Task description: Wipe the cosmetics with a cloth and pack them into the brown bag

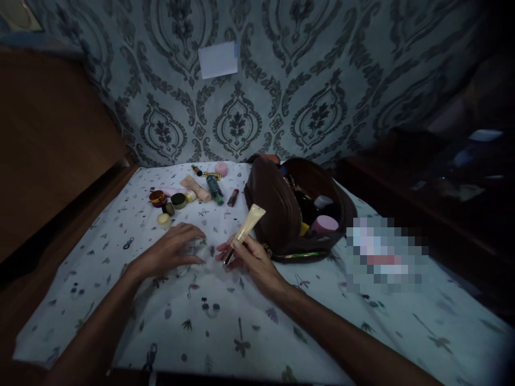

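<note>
My right hand (251,257) is closed around a cream-coloured squeeze tube (251,219), its flat end tilted up to the right and its dark cap end pointing down. To the left, my left hand (175,247) hovers over the cloth with thumb and fingers apart, nothing visible between them. Just right of the tube stands a brown cosmetic bag (271,201), unzipped, with a pink round lid (325,224) and other items inside. Beyond my left hand lie a small cream jar (163,220), a dark-lidded jar (178,201), a beige tube (196,188) and a green bottle (214,190).
A printed white cloth (209,332) covers the table. A lipstick-like tube (233,197), an amber jar (157,198) and a pink jar (221,169) sit toward the patterned wall. Wooden furniture (52,145) borders the left; a pixelated patch (382,257) hides something at right.
</note>
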Available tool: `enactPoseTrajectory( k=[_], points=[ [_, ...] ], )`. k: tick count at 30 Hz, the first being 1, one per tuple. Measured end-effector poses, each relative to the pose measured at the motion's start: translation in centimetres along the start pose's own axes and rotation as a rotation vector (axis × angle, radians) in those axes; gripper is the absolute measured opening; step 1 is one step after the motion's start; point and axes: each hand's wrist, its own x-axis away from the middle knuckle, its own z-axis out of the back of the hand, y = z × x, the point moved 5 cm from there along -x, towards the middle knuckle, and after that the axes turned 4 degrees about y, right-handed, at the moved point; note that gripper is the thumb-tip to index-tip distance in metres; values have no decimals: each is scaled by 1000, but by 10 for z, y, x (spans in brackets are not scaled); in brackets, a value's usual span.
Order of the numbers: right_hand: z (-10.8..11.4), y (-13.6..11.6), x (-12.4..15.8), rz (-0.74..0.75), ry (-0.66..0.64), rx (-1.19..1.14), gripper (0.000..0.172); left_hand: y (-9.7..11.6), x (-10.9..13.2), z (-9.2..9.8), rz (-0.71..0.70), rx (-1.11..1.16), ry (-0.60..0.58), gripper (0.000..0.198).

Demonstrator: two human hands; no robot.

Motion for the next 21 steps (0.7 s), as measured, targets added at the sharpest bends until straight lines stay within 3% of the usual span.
enactPoseTrajectory(
  k=[3,5,8,13,17,21],
  points=[
    [-1,7,-1,-88,-33,-60,44,-24,7,9,113,-195,-73,58],
    [0,8,-2,-78,-46,-46,44,-35,12,6,169,-173,-137,53],
    [1,6,-3,-28,-43,-2,49,-40,13,4,158,-23,-36,39],
    [3,7,-4,-75,-1,29,55,-26,1,4,143,242,213,27],
    [4,9,-5,-87,19,48,48,-7,-6,-5,200,451,403,38],
    [3,12,-6,-90,9,52,46,5,-7,-32,283,720,334,40]
  ],
)
